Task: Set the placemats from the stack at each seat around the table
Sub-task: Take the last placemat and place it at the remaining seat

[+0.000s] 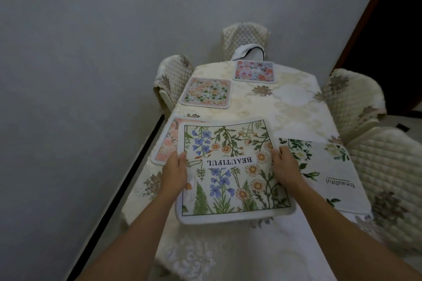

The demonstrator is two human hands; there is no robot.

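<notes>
The wildflower placemat printed "BEAUTIFUL" [230,173] sits at the near end of the worktop [285,102]. The left hand [177,172] grips its left edge and the right hand [285,166] its right edge, thumbs on top. Its far left corner covers part of a pink floral placemat [166,143]. Just beside it on the right lies a white-flower placemat [328,171]. Farther off lie an orange-and-green placemat [206,93] and a pink-and-orange placemat [254,70]. Quilted chairs [351,96] stand around.

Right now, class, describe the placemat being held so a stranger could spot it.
At the near end of the table, the left hand and right hand grip one placemat. Only it reads BEAUTIFUL in capitals, among blue flowers and daisies.
</notes>
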